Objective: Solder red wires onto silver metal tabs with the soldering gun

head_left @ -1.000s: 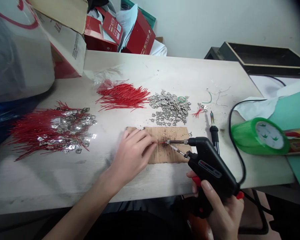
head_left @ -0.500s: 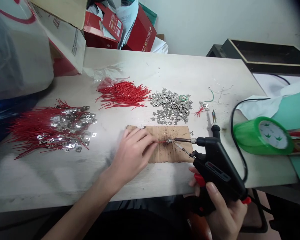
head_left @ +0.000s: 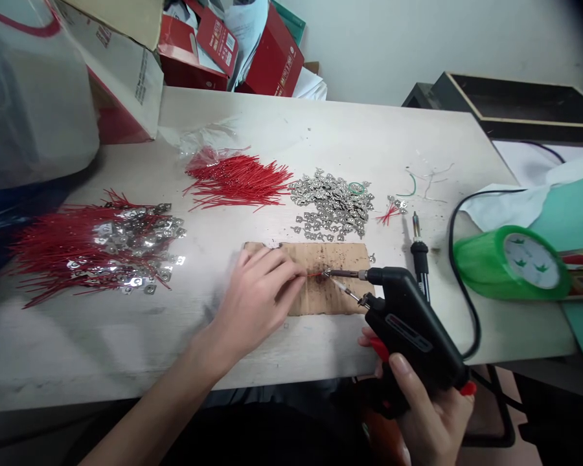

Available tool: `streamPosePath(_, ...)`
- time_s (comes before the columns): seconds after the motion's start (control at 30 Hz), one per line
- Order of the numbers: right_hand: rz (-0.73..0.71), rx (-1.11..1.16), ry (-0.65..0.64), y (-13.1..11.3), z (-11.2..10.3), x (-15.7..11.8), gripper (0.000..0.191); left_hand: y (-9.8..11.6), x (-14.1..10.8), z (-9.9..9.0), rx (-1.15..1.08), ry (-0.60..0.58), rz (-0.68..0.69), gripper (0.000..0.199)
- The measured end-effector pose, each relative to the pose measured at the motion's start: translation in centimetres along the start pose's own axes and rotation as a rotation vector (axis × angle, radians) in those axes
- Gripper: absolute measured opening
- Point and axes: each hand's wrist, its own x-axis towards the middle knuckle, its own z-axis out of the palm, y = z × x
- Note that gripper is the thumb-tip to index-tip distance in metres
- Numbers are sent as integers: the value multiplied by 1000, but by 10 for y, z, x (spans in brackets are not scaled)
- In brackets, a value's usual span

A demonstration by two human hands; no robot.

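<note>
My left hand [head_left: 260, 301] rests on a scorched cardboard sheet [head_left: 342, 301], its fingertips pinching a thin red wire [head_left: 313, 275]. The wire's end meets a small silver metal tab [head_left: 326, 274] on the cardboard. My right hand [head_left: 432, 414] grips a black soldering gun [head_left: 411, 330] by its handle, and the gun's metal tip reaches the tab. Loose red wires [head_left: 238, 181] and loose silver tabs [head_left: 333, 204] lie beyond the cardboard. A heap of red wires with tabs attached [head_left: 97, 249] lies to the left.
A soldering iron [head_left: 419, 259] lies right of the cardboard, near a black cable [head_left: 459, 285] and a green tape roll [head_left: 512, 262]. A plastic bag [head_left: 29, 97] and red boxes [head_left: 272, 58] crowd the back left, beyond the table edge [head_left: 291, 388].
The soldering gun has shifted left, its tip back at the tab. The view has drifted slightly, and the left hand has hardly moved.
</note>
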Motion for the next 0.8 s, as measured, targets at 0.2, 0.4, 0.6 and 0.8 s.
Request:
streamPosePath(0.2, 6, 21, 5, 0, 1, 0, 27, 0, -1, 0, -1, -2, -3, 13)
streamPosePath(0.4, -6, 31, 10, -3, 2, 0, 27, 1, -1, 1, -7, 0, -6, 14)
streamPosePath(0.6, 8, -1, 1, -3, 1, 0, 28, 0, -2, -1, -8, -6, -8, 14)
streamPosePath(0.8, 8, 32, 7, -2, 2, 0, 28, 1, -2, 0, -8, -7, -12, 14)
